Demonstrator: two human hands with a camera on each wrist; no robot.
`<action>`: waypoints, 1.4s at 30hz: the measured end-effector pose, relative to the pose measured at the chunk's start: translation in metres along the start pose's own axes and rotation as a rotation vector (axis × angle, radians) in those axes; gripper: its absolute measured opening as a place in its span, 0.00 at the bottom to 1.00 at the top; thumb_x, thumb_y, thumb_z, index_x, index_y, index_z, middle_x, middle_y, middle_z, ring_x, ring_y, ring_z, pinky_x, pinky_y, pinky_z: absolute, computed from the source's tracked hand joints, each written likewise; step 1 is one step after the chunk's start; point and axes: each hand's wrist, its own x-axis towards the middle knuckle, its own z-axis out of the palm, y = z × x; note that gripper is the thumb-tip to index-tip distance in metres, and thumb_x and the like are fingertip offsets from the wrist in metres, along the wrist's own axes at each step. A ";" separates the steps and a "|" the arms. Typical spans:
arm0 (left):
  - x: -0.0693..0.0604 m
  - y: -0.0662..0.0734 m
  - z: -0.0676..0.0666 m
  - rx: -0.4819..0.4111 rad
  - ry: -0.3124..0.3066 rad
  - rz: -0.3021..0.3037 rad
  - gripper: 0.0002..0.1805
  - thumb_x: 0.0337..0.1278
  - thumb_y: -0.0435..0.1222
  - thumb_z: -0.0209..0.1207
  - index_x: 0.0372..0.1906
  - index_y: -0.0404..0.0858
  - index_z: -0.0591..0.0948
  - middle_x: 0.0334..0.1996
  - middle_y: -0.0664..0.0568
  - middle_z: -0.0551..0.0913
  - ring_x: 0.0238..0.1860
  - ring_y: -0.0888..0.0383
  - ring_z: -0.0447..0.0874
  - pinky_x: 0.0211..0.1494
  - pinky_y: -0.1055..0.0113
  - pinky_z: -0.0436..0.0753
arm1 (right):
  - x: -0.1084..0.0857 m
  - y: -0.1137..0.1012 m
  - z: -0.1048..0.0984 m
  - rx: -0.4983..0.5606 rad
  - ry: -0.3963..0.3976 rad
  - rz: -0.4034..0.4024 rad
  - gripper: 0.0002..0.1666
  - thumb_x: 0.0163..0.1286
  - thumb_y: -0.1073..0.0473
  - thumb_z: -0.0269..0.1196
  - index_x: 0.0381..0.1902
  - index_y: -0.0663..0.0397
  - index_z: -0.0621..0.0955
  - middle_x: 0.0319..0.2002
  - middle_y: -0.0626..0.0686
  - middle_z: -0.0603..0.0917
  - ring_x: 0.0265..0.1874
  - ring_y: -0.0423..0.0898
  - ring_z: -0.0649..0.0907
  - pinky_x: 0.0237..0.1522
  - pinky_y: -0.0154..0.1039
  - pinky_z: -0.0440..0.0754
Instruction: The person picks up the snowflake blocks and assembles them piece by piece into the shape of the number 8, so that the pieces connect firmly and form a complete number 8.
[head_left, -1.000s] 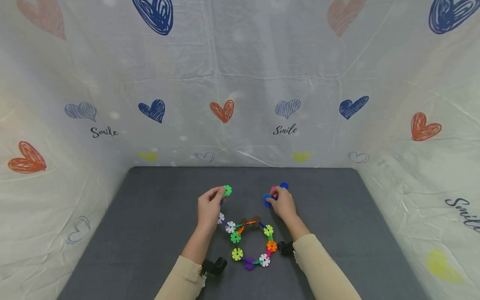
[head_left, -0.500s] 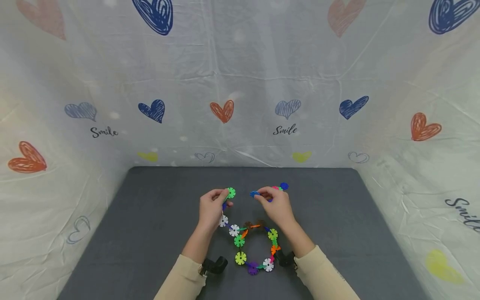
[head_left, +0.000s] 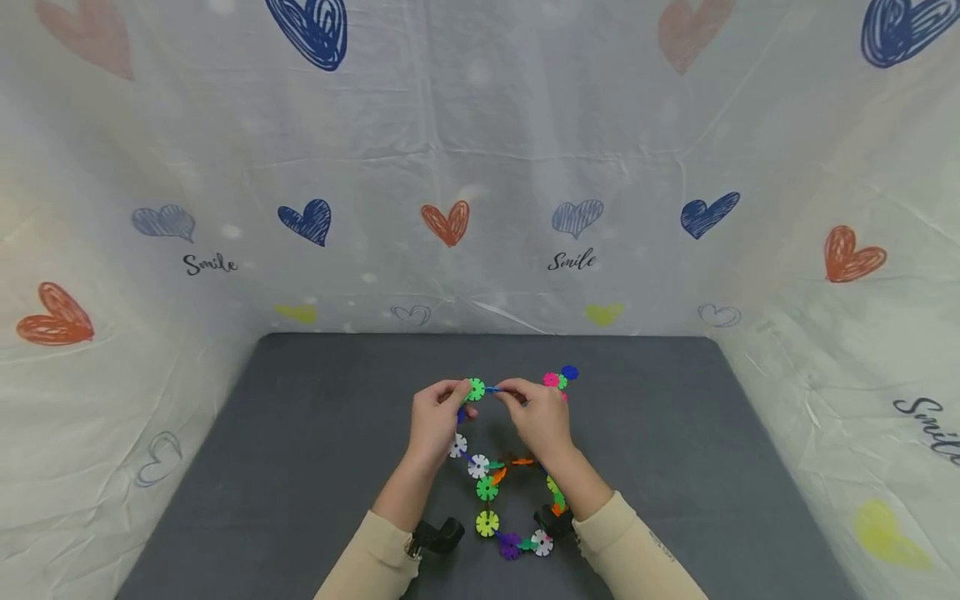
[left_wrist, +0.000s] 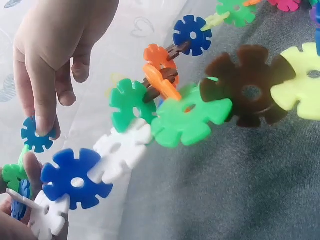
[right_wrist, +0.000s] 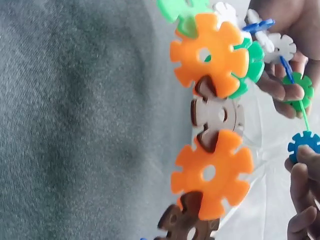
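My left hand (head_left: 435, 427) pinches a green notched plastic disc (head_left: 476, 389) at the end of a chain of interlocking snowflake discs. Between the thumb and fingers of my right hand (head_left: 542, 423) is a blue snowflake disc (left_wrist: 37, 135). Its edge meets the green disc's rim in the right wrist view; how deep the slots sit I cannot tell. Below the left hand, the chain runs through white discs (head_left: 478, 467) into a ring with a yellow-green disc (head_left: 487, 523) and a purple disc (head_left: 511, 547). My right wrist and its camera hide part of the ring's right side.
Behind the right hand, a few loose discs lie on the dark grey table (head_left: 322, 467), among them a pink disc (head_left: 551, 380) and a dark blue disc (head_left: 570, 372). A white curtain (head_left: 495, 183) with printed hearts surrounds the table's back and sides.
My right hand has picked up the blue disc from the loose discs and moved left, bringing it against the green disc. My left hand has shifted slightly right, and the chain has moved with it.
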 end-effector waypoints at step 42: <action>0.011 -0.002 -0.012 -0.096 0.027 -0.116 0.16 0.75 0.43 0.56 0.50 0.33 0.80 0.36 0.48 0.81 0.27 0.59 0.82 0.36 0.61 0.86 | 0.001 0.088 -0.037 -0.154 -0.271 0.416 0.16 0.67 0.55 0.71 0.52 0.50 0.87 0.41 0.52 0.90 0.38 0.50 0.88 0.36 0.46 0.84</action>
